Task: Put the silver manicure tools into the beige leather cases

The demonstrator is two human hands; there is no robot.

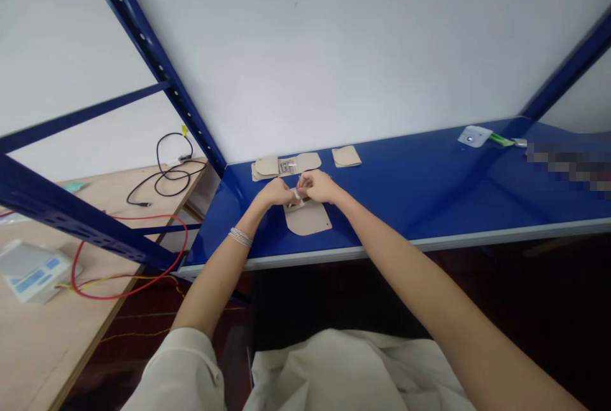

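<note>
An unfolded beige case (309, 220) lies on the blue tabletop below both hands, its rounded flap towards me. My left hand (277, 192) is closed at the case's left edge, with fingertips on its middle strip. My right hand (316, 186) pinches just over that same strip; whatever is between its fingertips is too small to make out. Right behind my hands lies another open beige case (309, 161), with small metal tools (287, 167) in its middle part. To the right of that rests a folded beige case (346, 156).
Blue rack posts (157, 61) rise at the left. A green-handled item (501, 139) and a white packet (474, 137) lie at the far right. On the wooden table are a black cable (165, 175), a red cable (128, 296) and a white scale (35, 268).
</note>
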